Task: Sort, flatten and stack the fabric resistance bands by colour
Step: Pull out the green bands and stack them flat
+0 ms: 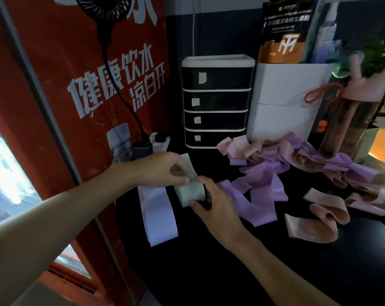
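Observation:
A pale green band (191,191) is held just above the black table between both hands. My left hand (163,168) pinches its upper end from the left, and my right hand (216,202) grips its lower loop from the right. Just left of it a flattened pale lilac band (158,215) lies on the table. To the right sprawls a tangle of purple bands (260,195). Pink bands (319,219) lie crumpled further right, and more pink and purple bands (282,151) are heaped at the back.
A black-and-white mini drawer unit (216,102) stands at the back, with a white box (284,102) beside it. A bottle with a pink lid (350,120) and a plant stand at the far right. A red poster panel (76,85) borders the table's left edge, with a fan cable and power strip (156,140) near it.

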Demonstrator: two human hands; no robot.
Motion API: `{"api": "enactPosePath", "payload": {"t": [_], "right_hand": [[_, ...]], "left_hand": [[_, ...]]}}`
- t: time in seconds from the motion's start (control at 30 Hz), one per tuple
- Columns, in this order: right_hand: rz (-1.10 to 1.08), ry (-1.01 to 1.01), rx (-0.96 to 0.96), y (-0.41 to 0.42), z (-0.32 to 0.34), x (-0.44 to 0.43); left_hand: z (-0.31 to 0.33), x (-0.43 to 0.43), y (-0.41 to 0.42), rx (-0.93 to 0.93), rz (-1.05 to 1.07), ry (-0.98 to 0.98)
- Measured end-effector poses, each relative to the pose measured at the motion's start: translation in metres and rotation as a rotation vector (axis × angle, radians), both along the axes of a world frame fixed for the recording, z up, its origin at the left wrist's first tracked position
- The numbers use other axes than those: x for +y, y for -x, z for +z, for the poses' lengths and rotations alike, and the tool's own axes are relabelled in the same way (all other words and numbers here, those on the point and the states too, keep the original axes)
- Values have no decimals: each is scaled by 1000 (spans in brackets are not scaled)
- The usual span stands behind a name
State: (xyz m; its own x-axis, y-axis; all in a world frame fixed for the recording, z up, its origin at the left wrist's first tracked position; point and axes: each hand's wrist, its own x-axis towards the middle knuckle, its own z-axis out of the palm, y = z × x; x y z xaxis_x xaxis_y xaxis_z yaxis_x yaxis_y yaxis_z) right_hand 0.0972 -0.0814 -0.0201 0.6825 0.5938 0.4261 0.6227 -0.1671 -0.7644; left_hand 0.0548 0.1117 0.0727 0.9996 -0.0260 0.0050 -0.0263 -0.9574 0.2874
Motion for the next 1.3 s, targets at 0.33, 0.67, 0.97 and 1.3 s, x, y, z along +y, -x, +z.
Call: {"api": "enactPosePath", "payload": {"t": [0.33, 0.67, 0.97, 1.3], "right_hand": [[17, 123, -61, 12, 9, -39], [-221, 341, -357, 10, 14, -149], [-438, 443, -237, 3, 9, -199], [-425, 441, -307, 3, 4, -199]], "left_hand": [[-1, -21, 8, -39, 9, -172], [-5, -45, 19, -151, 25, -237], [-23, -86, 23, -264, 62, -272], [-35, -104, 21, -266, 125, -318]]}}
